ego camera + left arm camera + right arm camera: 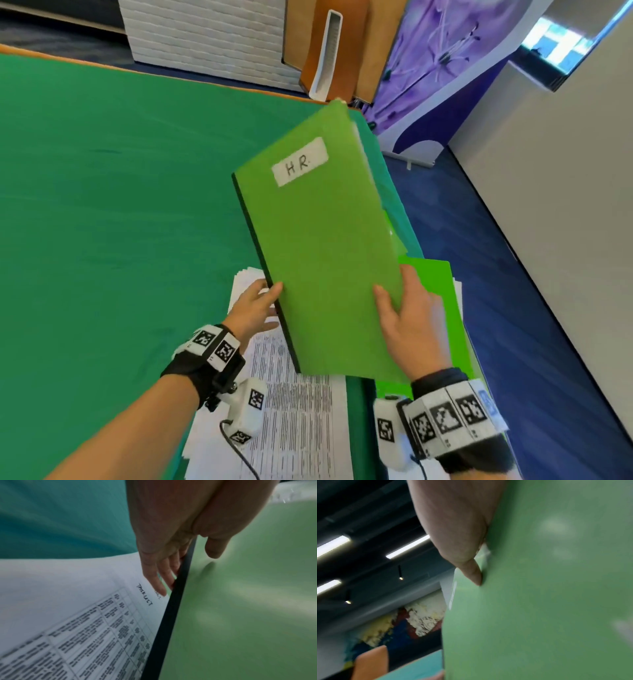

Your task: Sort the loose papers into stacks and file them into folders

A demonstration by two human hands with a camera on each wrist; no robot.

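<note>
Nearest us, at the tabletop's (102,178) near edge, the printed papers (294,411) lie loose, thin and floppy, so we judge they want a flat lift from underneath. Above them our left hand (255,306) pinches the black spine and our right hand (409,320) grips the open edge of the HR folder (318,246), tilted up toward the far right corner. It looks light and smooth, best held at both long edges.
</note>
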